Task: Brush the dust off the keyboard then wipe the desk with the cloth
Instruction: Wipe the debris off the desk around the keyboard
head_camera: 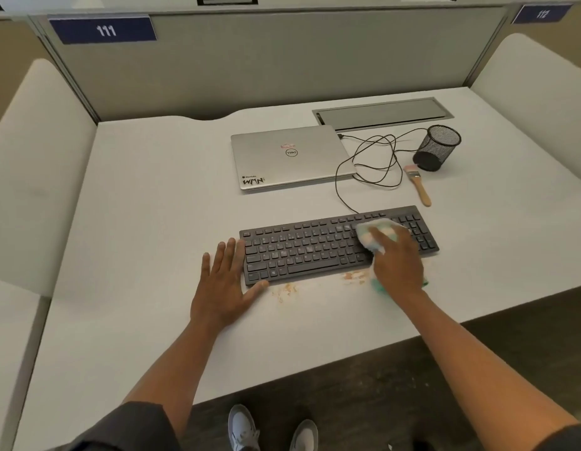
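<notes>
Head view: brushing seemingly done, paintbrush lying beside mesh cup. Right hand fingers pressing cloth onto keyboard; left hand flat, bracing it. Crumbs left on table; wiping barely started.

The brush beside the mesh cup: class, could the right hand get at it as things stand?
Probably yes. The brush lies free beyond the keyboard, but the right hand holds the cloth.
</notes>
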{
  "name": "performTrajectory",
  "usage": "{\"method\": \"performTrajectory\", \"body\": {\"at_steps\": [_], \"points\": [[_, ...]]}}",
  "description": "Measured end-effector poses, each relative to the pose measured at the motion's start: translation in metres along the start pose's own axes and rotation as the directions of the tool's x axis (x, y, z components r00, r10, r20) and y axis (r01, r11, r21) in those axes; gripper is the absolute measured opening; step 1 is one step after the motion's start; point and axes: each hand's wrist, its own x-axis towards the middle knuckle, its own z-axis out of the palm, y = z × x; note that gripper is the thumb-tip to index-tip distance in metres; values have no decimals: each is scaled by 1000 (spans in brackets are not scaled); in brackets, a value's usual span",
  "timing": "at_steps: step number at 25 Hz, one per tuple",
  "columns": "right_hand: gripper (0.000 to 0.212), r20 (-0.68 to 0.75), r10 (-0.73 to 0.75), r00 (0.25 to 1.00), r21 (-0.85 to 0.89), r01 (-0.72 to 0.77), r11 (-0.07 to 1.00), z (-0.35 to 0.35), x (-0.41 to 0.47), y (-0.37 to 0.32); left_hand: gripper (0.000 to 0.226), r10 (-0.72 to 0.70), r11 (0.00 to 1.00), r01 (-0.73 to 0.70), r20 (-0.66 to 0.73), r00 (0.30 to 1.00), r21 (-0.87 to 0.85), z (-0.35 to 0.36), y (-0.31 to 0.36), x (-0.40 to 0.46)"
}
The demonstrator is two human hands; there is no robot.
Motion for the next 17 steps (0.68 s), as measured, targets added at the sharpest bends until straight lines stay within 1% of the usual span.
{"method": "performTrajectory", "body": {"at_steps": [2, 5, 7, 9, 11, 15, 17], "points": [[53, -14, 151, 988, -12, -151, 988, -9, 10, 32, 97, -1, 1000, 1, -3, 1000, 3, 2, 0, 0], [48, -18, 309, 951, -46, -310, 950, -15, 34, 54, 96, 1, 1000, -1, -2, 1000, -1, 4, -1, 0], [47, 11, 381, 924, -24, -381, 924, -16, 52, 51, 96, 0, 1000, 0, -3, 1000, 0, 5, -1, 0], [47, 32, 402, 915, -6, -402, 916, -12, 62, 37, 96, 1, 1000, -1, 6, 1000, 2, 4, -1, 0], [49, 41, 354, 934, 3, -354, 935, -5, 61, 14, 96, 1, 1000, -2, 15, 1000, 3, 3, -2, 0], [58, 44, 170, 985, 28, -171, 985, 9, 40, -46, 96, 6, 1000, -6, 1, 1000, -3, 3, 0, -1], [56, 72, 48, 996, 62, -53, 997, 16, 23, -74, 96, 3, 1000, -3, 7, 1000, -2, 3, 0, 0]]}}
